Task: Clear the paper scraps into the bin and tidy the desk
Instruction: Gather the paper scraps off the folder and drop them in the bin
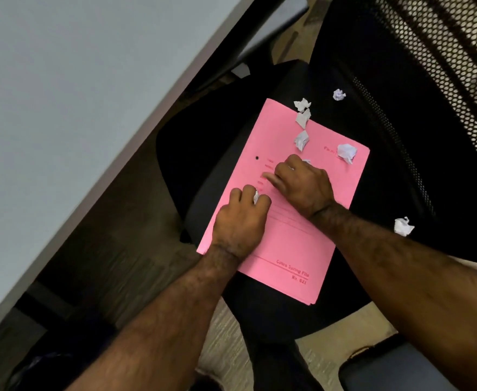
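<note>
left hand (240,221) grips a paper scrap (256,196); right hand (302,184) perhaps hides another.

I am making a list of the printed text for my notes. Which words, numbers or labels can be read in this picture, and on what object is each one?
"No. 621": red print at the near corner of the pink file folder.
Line just above it: seems to read "Cobra Spring File", but it is blurred, so uncertain.
Red form lines near the hands, and small print by one paper scrap: too blurred to read.

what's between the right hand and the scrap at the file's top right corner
In the head view, only bare pink file lies between the right hand and that scrap.
</note>
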Available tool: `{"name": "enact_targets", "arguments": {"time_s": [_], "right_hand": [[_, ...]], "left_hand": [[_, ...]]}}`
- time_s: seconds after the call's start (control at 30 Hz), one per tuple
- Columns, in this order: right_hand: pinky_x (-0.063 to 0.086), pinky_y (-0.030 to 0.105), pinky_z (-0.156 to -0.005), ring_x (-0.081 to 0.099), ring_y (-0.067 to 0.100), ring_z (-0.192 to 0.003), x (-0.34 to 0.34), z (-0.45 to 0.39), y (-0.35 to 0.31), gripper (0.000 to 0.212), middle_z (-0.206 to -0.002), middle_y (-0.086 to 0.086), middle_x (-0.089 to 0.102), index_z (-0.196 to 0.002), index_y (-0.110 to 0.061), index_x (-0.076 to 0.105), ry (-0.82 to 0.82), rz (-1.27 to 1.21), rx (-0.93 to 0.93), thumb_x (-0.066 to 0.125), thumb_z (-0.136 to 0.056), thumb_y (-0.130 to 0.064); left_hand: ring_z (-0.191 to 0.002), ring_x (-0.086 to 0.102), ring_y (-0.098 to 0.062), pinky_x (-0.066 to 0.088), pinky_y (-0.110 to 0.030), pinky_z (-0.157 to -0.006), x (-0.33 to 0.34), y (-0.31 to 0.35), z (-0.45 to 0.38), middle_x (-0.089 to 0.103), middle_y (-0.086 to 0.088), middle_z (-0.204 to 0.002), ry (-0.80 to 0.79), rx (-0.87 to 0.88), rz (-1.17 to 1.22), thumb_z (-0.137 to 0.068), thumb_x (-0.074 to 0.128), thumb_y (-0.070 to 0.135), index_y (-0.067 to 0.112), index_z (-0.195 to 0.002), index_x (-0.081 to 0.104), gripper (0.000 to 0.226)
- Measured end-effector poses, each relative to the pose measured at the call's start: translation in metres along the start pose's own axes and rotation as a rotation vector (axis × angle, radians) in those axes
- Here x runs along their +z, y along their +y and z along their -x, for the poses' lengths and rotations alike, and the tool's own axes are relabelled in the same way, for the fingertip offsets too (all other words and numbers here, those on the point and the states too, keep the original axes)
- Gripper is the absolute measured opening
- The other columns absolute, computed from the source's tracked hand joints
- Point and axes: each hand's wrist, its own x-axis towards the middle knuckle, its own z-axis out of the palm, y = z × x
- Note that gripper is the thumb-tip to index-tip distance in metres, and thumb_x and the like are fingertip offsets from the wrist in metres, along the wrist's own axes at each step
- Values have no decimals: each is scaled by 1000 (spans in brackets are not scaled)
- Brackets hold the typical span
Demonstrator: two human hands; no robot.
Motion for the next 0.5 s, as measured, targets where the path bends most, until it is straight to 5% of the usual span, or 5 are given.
{"name": "enact_targets", "arguments": {"time_s": [0.23,0.5], "right_hand": [[37,25,-44,55,29,-49,-2,-6,-94,31,-65,14,60,-70,-6,66,39,-71,-235,73,-86,-31],[44,32,-36,59,26,-52,30,40,-267,36,-68,10,60,-68,-10,64,65,-115,-578,64,-91,-37]], "left_hand": [[-72,56,-28,44,-29,-37,-44,-45,75,56,-9,-83,77,-288,-36,-73,72,12,10,-85,62,16],[-78,56,-29,37,-27,-42,-74,-112,253,56,-12,-90,156,-620,-33,-70,76,16,9,-92,61,28]]}}
